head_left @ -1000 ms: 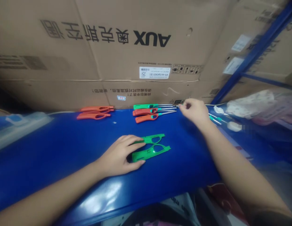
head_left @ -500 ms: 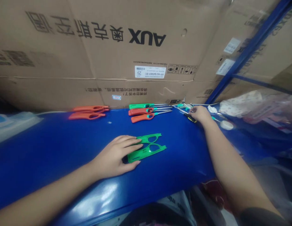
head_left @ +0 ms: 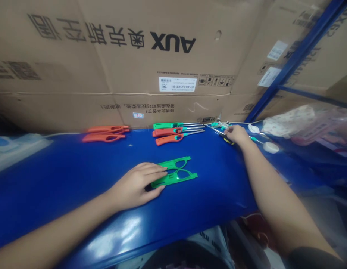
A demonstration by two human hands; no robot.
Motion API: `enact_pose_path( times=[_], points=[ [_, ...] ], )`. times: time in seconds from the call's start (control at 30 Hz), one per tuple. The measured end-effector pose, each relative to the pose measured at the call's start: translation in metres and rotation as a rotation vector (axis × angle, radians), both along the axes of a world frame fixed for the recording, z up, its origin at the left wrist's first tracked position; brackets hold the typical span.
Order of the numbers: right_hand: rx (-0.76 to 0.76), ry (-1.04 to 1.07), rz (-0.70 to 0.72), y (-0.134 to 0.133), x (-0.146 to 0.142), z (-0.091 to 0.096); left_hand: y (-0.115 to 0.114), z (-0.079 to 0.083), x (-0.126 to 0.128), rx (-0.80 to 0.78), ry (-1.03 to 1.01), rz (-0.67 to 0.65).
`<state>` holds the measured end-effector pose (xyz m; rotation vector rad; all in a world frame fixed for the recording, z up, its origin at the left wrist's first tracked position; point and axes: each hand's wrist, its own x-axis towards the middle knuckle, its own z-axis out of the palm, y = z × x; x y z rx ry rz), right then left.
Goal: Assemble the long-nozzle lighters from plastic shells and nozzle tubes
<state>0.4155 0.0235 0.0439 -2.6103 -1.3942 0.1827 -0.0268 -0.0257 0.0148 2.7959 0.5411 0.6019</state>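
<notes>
My left hand (head_left: 134, 185) lies over the left ends of two green lighter casing halves (head_left: 173, 178), its fingers stretched apart and touching them. The halves lie side by side on the blue tabletop (head_left: 212, 186), their trigger openings to the right. At the back right, my right hand (head_left: 237, 133) is closed in a pinch over a cluster of metal tubes with teal parts (head_left: 216, 124). What sits between its fingertips is too small to make out. Just under that hand lies a screwdriver (head_left: 227, 139) with a black and yellow handle.
Three assembled lighters, one a red lighter (head_left: 168, 140), lie in the back middle. Red casings (head_left: 103, 138) are stacked left of them. A large cardboard box (head_left: 120, 74) walls off the back. On the right are a round white object (head_left: 271, 147), plastic bags (head_left: 316, 127) and a blue post (head_left: 296, 56).
The green halves and my left hand have shifted very slightly. My right hand stays at the tube cluster, its fingertips a little changed in position. The view has moved a touch.
</notes>
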Motion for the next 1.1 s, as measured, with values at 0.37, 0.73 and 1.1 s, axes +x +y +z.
enact_pose_path(
  times=[0.37, 0.73, 1.1],
  points=[
    [-0.081, 0.073, -0.033, -0.003, -0.003, 0.007, -0.003, 0.006, -0.002, 0.124, 0.026, 0.003],
    [-0.046, 0.109, -0.061, 0.0, 0.004, 0.005, -0.003, 0.006, -0.002, 0.137, -0.003, 0.015],
    [-0.007, 0.09, -0.049, 0.004, 0.007, 0.002, -0.002, 0.004, -0.003, 0.127, -0.01, 0.002]
  ],
)
